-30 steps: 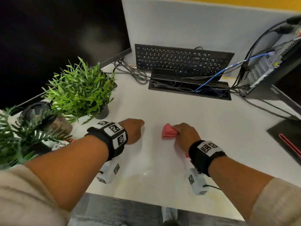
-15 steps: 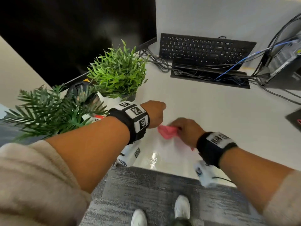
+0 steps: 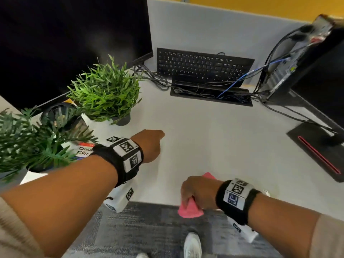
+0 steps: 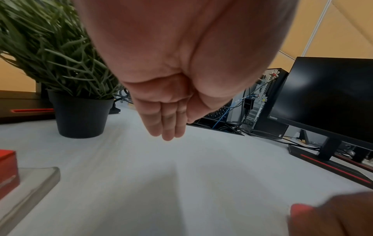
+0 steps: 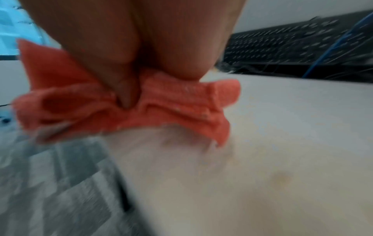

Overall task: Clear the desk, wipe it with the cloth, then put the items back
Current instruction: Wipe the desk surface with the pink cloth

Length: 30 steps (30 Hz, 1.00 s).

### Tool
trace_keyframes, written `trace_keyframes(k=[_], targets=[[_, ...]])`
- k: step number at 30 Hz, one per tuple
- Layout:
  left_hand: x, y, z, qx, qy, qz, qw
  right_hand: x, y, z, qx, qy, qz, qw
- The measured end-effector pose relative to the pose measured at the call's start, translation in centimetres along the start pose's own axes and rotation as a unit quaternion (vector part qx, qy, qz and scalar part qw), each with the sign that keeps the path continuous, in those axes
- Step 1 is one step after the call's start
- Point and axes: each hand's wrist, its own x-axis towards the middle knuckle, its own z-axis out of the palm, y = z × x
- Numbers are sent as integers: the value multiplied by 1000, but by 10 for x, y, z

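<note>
My right hand point(image 3: 199, 190) grips the bunched pink cloth point(image 3: 189, 210) at the front edge of the white desk point(image 3: 214, 138), and part of the cloth hangs past the edge over the floor. In the right wrist view the fingers point(image 5: 125, 94) dig into the cloth point(image 5: 177, 108), which lies on the desk top. My left hand point(image 3: 151, 144) hovers above the desk's middle left as a fist, with the fingers point(image 4: 165, 123) curled in and nothing in them.
Two potted plants point(image 3: 106, 92) point(image 3: 28, 144), a box of clips point(image 3: 83, 150) and a black round object stand at the left under a monitor point(image 3: 65, 34). A keyboard point(image 3: 201, 65) leans on the partition behind a cable tray point(image 3: 210, 94). A computer tower point(image 3: 307, 62) and a monitor base point(image 3: 316, 151) stand at the right.
My right hand has dragged the cloth back across the desk to the front edge and to the right. The left hand has stayed a fist over the desk's left.
</note>
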Motion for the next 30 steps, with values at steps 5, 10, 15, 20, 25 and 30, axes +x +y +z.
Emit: trace_keyframes(k=[5,10,15,20,25,30], targets=[[13,12,11,0,11,16,1000,12,61,-78,136,306,85,939],[24,20,22,-2,4,0,1000,64,95,-92,121,315,187,923],[32,17,24,10,-23,-16,1000,25,45,-12,95,243,29,965],[34,22,20,0,-33,-27,999,-27,61,8,55,95,-45,993],[33,27,25,3,-31,-13,999,12,103,-80,114,319,111,934],[28,32,39,21,-47,8,999,41,79,-51,54,322,120,938]])
